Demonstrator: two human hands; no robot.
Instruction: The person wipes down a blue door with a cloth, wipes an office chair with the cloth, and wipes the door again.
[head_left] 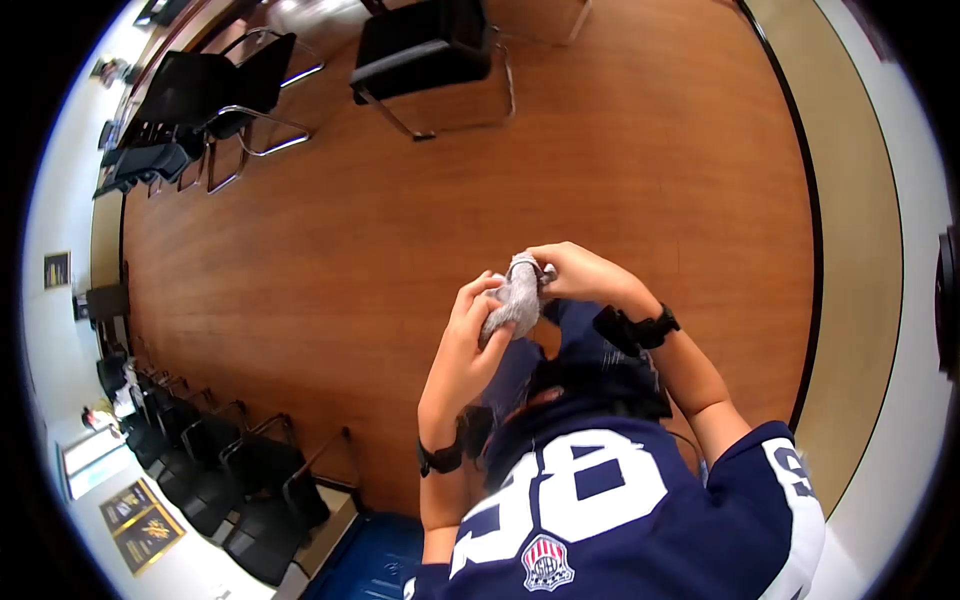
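Note:
A bunched grey cloth (519,297) with a fuzzy surface is held up between both hands, in front of my body and above the wooden floor. My left hand (468,335) has its fingers curled round the cloth's left and lower side. At the cloth's upper right end, my right hand (575,272) pinches it, with the fingertips partly hidden. Each wrist wears a black band. Too little of the cloth's shape shows to tell exactly what kind it is.
A black chair (425,50) with metal legs stands ahead on the floor (640,180). More black chairs (215,85) are at the upper left, and a row of several chairs (210,445) lines the left wall. A blue object (370,555) lies at the bottom. A wall (915,300) runs along the right.

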